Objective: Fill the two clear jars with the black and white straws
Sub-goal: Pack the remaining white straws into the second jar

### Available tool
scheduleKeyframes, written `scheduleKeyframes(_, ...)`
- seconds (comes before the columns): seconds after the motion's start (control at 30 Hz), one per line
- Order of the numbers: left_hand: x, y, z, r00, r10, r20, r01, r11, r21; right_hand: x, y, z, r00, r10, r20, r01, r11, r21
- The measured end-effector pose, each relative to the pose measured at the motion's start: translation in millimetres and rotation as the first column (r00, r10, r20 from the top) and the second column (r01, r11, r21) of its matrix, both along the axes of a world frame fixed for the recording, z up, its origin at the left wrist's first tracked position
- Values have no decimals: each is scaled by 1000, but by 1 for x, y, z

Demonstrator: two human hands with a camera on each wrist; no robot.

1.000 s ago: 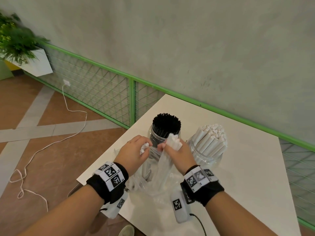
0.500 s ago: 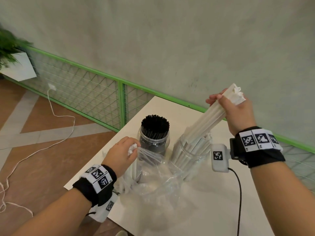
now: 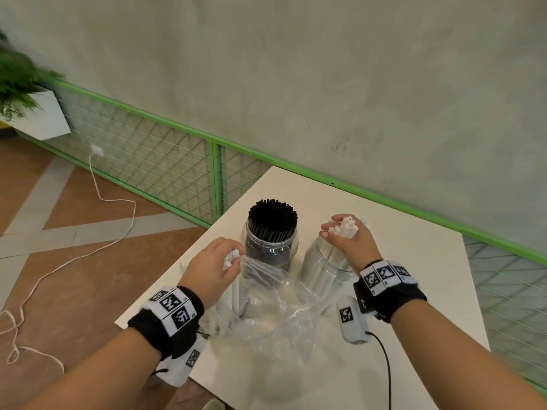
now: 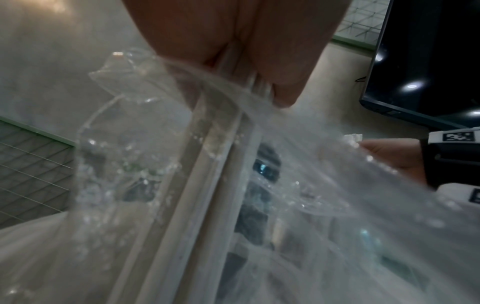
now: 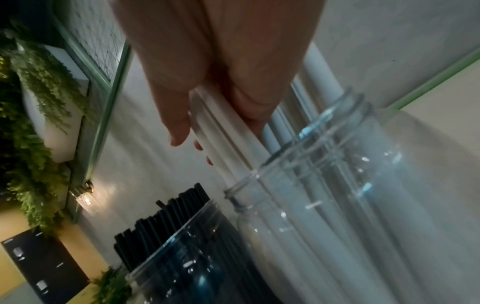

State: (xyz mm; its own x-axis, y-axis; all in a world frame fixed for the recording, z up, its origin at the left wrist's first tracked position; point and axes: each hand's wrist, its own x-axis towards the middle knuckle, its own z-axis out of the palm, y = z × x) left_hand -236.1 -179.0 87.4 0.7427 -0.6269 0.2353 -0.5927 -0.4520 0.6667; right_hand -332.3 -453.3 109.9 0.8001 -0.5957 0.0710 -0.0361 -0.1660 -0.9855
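Observation:
Two clear jars stand on the white table point(image 3: 414, 261). The left jar point(image 3: 270, 250) is packed with black straws point(image 3: 272, 216). My right hand point(image 3: 344, 235) grips a bundle of white straws point(image 5: 226, 135) whose lower ends are inside the right jar point(image 3: 322, 270), also seen as the jar point(image 5: 350, 216) in the right wrist view. My left hand point(image 3: 217, 266) pinches the tops of a few white straws point(image 4: 207, 174) together with the edge of a crumpled clear plastic bag point(image 3: 275, 303) in front of the jars.
A green-framed wire fence point(image 3: 165, 170) runs along the wall behind the table. A white cable point(image 3: 97, 187) trails over the tiled floor at left, below a planter point(image 3: 26, 96). A dark screen point(image 4: 428, 61) shows in the left wrist view.
My right hand pulled a bundle of white straws out of the bag, lifted it high to the right, then lowered it into the right jar. My left hand kept holding the bag and straws.

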Motion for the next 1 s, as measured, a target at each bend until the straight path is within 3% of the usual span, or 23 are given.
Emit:
scheduleKeyframes(0.13, 0, -1, 1, 1000, 15, 3, -15, 1000, 3, -1, -4, 9, 996, -32, 79, 41, 992, -118)
scheduleKeyframes(0.2, 0, -1, 1, 1000, 17, 13, -17, 1000, -3, -1, -9, 15, 998, -44, 50, 57, 955, -293)
scheduleKeyframes(0.3, 0, -2, 1, 1000, 17, 10, -17, 1000, -10, -4, -13, 16, 994, -58, -96, -9, 814, -580)
scheduleKeyframes(0.4, 0, -3, 1, 1000, 16, 4, -16, 1000, -8, -4, -14, 9, 947, -26, -321, -208, 711, -672)
scheduleKeyframes(0.47, 1, -3, 1, 1000, 14, 4, -14, 1000, -10, -3, -12, 3, 893, -54, -447, -333, 590, -736)
scheduleKeyframes(0.57, 1, -3, 0, 1000, 15, 1, -15, 1000, -16, 1, -10, -2, 838, -206, -505, -407, 382, -830)
scheduleKeyframes(0.63, 1, -3, 0, 1000, 16, 4, -16, 1000, -18, 5, -13, -3, 807, -298, -509, -420, 315, -851)
scheduleKeyframes(0.73, 0, -3, 1, 1000, 15, 5, -15, 1000, -17, 10, -20, -5, 763, -338, -552, -439, 356, -825)
scheduleKeyframes(0.8, 0, -3, 1, 1000, 18, 5, -18, 1000, -17, 10, -23, -7, 815, -296, -498, -368, 401, -839)
scheduleKeyframes(0.9, 0, -3, 0, 1000, 19, 14, -19, 1000, -13, 8, -28, -10, 944, -189, -271, -146, 498, -855)
scheduleKeyframes(1.0, 1, -3, 0, 1000, 15, 21, -15, 1000, -13, 8, -33, -12, 962, -140, -232, -124, 533, -837)
